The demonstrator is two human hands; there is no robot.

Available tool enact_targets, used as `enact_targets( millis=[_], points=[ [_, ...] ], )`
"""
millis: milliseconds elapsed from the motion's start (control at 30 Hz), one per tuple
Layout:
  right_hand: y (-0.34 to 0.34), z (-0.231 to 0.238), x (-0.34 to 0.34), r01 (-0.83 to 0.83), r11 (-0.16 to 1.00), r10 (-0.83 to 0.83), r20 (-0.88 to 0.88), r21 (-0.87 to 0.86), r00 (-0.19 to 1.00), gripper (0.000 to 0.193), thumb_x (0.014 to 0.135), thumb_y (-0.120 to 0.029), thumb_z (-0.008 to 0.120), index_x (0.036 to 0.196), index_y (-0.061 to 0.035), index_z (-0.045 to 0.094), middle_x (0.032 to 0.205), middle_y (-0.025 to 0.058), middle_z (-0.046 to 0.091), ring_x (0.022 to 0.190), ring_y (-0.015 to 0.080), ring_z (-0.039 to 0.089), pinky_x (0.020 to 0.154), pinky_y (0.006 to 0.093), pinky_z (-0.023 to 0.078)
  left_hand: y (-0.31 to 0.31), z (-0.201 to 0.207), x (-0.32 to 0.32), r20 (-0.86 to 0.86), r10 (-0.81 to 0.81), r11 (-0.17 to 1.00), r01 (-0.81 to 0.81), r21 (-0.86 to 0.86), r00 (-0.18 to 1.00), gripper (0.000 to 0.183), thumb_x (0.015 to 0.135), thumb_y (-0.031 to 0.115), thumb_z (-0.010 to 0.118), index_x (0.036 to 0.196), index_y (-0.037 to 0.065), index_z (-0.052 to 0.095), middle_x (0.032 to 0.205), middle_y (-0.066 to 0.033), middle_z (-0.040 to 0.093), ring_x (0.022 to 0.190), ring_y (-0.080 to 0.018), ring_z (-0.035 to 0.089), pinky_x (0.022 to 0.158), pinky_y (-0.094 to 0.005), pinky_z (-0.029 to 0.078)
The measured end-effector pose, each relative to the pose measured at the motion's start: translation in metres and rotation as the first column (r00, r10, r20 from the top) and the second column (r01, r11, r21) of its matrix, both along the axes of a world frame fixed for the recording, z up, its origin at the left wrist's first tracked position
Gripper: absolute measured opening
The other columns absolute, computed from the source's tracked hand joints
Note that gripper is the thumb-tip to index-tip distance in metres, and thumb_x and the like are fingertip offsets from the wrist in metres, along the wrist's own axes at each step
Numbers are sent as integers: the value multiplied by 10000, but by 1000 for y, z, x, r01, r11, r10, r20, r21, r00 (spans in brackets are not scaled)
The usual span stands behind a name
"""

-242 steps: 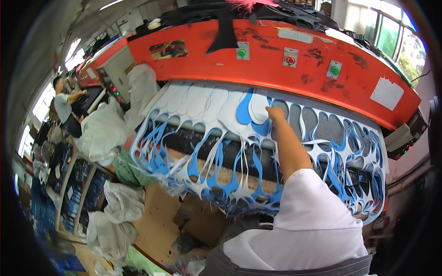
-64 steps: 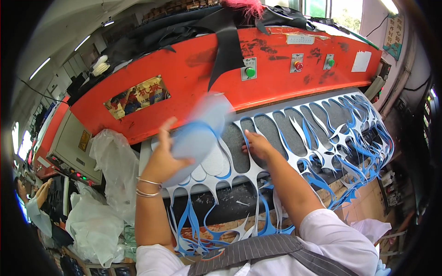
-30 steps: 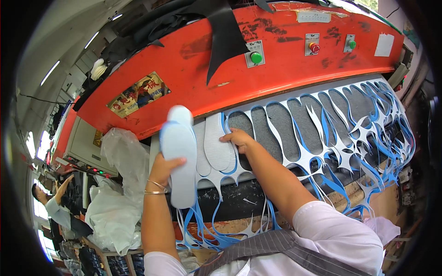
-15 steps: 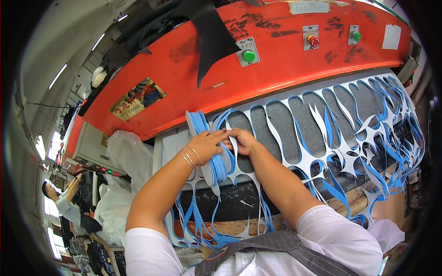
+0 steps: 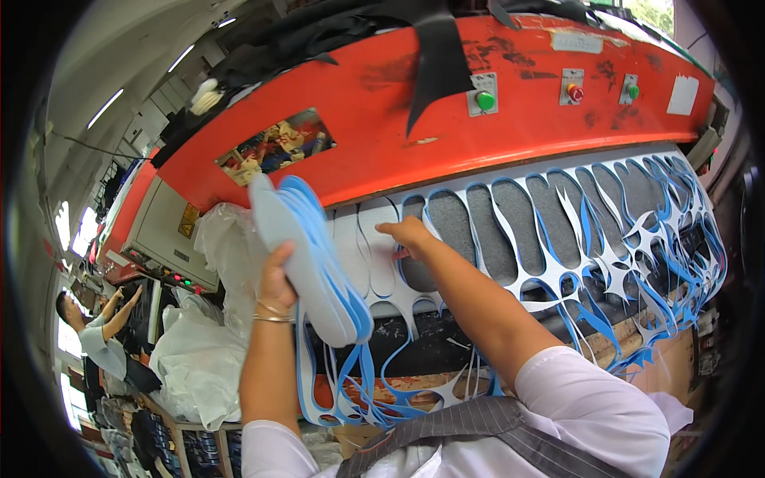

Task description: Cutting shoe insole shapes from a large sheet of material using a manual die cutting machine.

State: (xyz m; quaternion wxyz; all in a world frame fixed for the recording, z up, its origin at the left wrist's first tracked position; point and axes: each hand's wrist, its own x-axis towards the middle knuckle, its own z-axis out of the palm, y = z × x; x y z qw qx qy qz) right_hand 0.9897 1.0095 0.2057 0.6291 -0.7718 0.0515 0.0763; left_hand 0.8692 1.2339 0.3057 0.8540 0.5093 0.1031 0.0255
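Observation:
My left hand [image 5: 276, 279] is wrapped round a stack of insoles [image 5: 307, 263], white-faced with blue layers behind, raised and tilted over the left end of the work surface. Bracelets circle that wrist. To its right, my right hand [image 5: 408, 237] reaches over the white-and-blue foam sheet [image 5: 526, 279], its index finger stretched out and nothing seen in it. The fingertips are at a white insole [image 5: 381, 239] lying in its cut outline. Several insole-shaped holes to the right show a dark grey surface [image 5: 498, 235] underneath.
Behind the sheet stands a red machine front [image 5: 366, 143] with green and red push buttons, a black scrap draped over it. Blue-and-white offcuts [image 5: 677, 271] tangle at right and hang over the near edge. Clear plastic bags [image 5: 199, 366] lie at left; another person [image 5: 103, 342] stands beyond.
Both hands were together on the stack. The left hand has lifted it away to the left and turned it; the right hand has let go and moved over the sheet. The view has shifted.

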Motion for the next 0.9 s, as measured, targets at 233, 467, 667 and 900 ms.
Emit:
enact_targets(
  millis=[233,467,667,900],
  points=[
    [7,-50,12,-143,938,248,-324,315,913,320,777,-93,707,1013,89,589,973,181,643,875,268,640,772,415,553,-53,-64,57,-29,-273,947,263,-187,962,474,772,185,641,1177,-36,532,1039,-150,641,945,-280,631,875,-407,510],
    [23,-54,-42,64,181,236,-107,981,966,448,921,-284,515,1245,26,511,1152,194,611,988,306,643,862,418,546,-85,-88,75,135,-200,821,90,564,970,587,702,134,744,1207,-39,499,1064,-134,620,947,-215,617,838,-332,504],
    [-29,-77,-17,48,176,348,-107,983,931,398,933,-422,541,1073,-51,577,713,22,566,480,107,426,385,221,261,-63,-13,36,305,-41,999,45,-6,951,512,732,203,735,1174,26,546,1016,-84,623,904,-209,621,824,-348,511],
    [35,-29,-29,251,966,-159,640,-55,752,573,814,-288,690,1240,43,497,1047,167,573,891,309,549,852,377,451,84,28,-26,246,-296,306,-153,940,923,1066,648,191,770,1466,62,98,1319,-219,452,1058,-275,578,900,-424,492]
  ],
)
